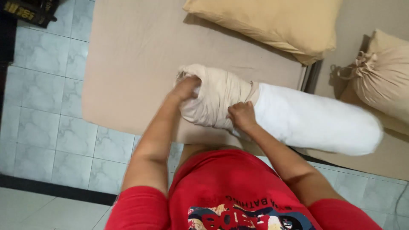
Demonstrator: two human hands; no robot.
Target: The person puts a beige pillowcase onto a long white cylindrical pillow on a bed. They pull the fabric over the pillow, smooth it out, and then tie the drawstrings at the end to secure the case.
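- The left hand [186, 88] was closed on the bunched end of the cover [215, 100], fingers curled into the cloth, so its fingertips were hidden in the folds.
- The right hand [241, 116] pinched the cover's open edge, just beside the left grip, where cream cloth met the bare white bolster [315, 121].
- Most of the fingers of that hand were tucked under the cloth edge; only the knuckles showed.
- The bolster lay across the mattress [132, 64], running away from the right grip toward the far side; only its near end sat inside the cover.
- How far the bolster reached into the cover could not be told, since the wrinkled cloth hid it.
- Beyond both grips a tan pillow [272, 25] lay on the mattress, its top cut off by the frame edge.
- Past the bolster's bare end, well apart from the hands, a second bolster [383, 79] in a tied beige cover was cut off at the side.
- Below the grips, the person's red shirt [230, 191] hid the mattress edge and part of the tiled floor [47, 127].
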